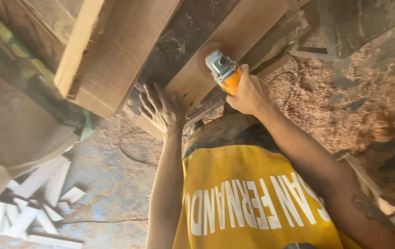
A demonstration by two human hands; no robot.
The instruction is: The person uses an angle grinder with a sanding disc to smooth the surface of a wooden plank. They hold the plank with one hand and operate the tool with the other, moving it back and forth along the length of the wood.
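A long pale wooden board lies slantwise on a dark bench. My left hand rests flat on the board's near end, fingers spread. My right hand grips the orange body of an angle grinder. The grinder's silver head and round sanding disc sit against the board's face, a little beyond the left hand. My yellow shirt fills the lower middle of the view.
Thick wooden planks overhang at the upper left. A heap of sawdust covers the floor on the right. White wood offcuts lie at the lower left. A thin cable loops across the floor beneath the board.
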